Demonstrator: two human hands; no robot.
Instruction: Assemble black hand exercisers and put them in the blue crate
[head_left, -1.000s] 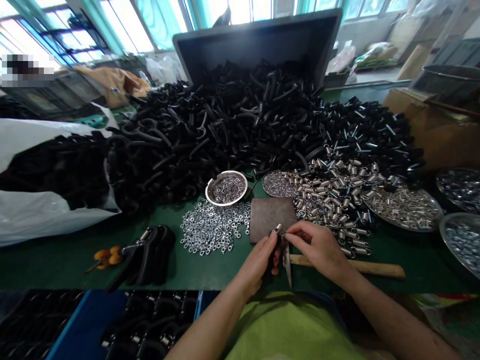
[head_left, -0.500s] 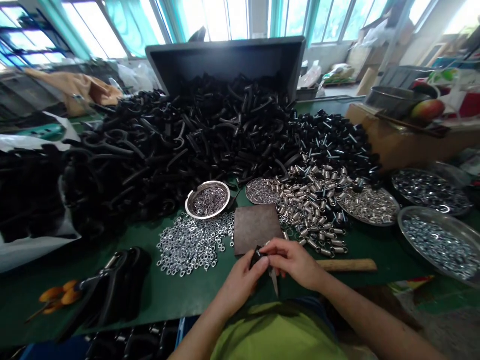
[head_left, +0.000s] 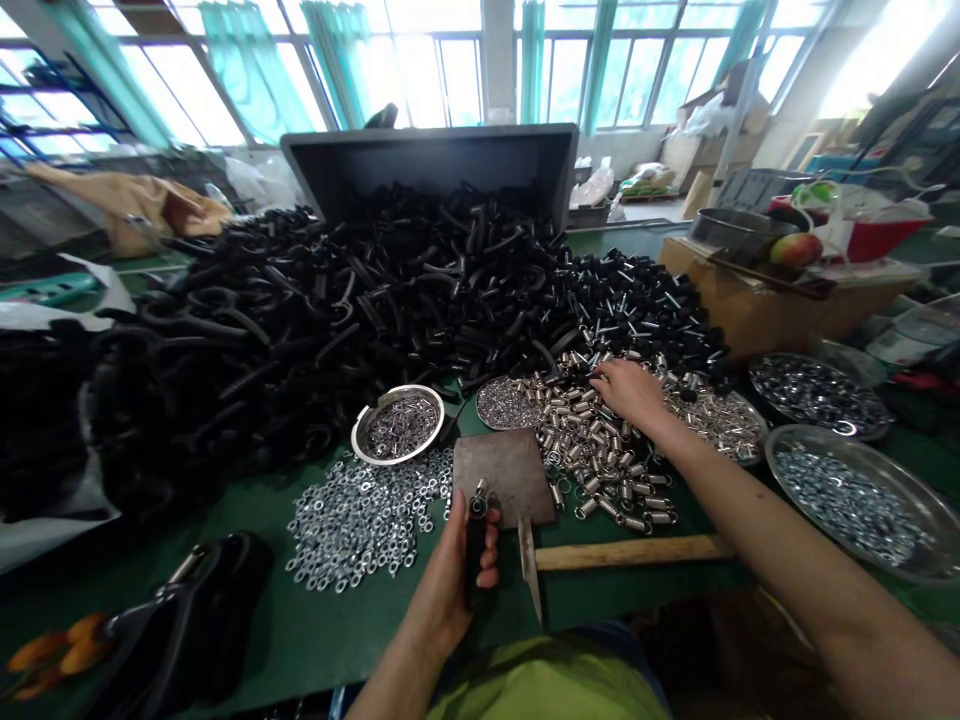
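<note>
My left hand [head_left: 450, 570] is wrapped round a black plastic handle [head_left: 475, 550], held upright with a metal fitting at its top end. It is just in front of a flat metal plate [head_left: 499, 465]. Farther off to the right, my right hand [head_left: 631, 392] has its fingertips pinched together where the heap of metal springs [head_left: 592, 440] meets the black knobs with bolts [head_left: 637, 300]. What those fingertips hold is too small to make out. A hammer [head_left: 634, 553] with a wooden handle lies near the table's front edge, its head beside the plate.
Loose metal nuts [head_left: 360, 520] cover the table left of the plate, below a round dish [head_left: 397, 425] of small pins. Black plastic handles [head_left: 420, 290] are heaped before a grey bin [head_left: 427, 150]. Metal trays [head_left: 780, 470] of small parts stand at right, a cardboard box [head_left: 720, 300] behind.
My right hand has left the left hand and reached forward and right to the springs and knobs. My left hand now holds the black handle upright, and the hammer shows more fully.
</note>
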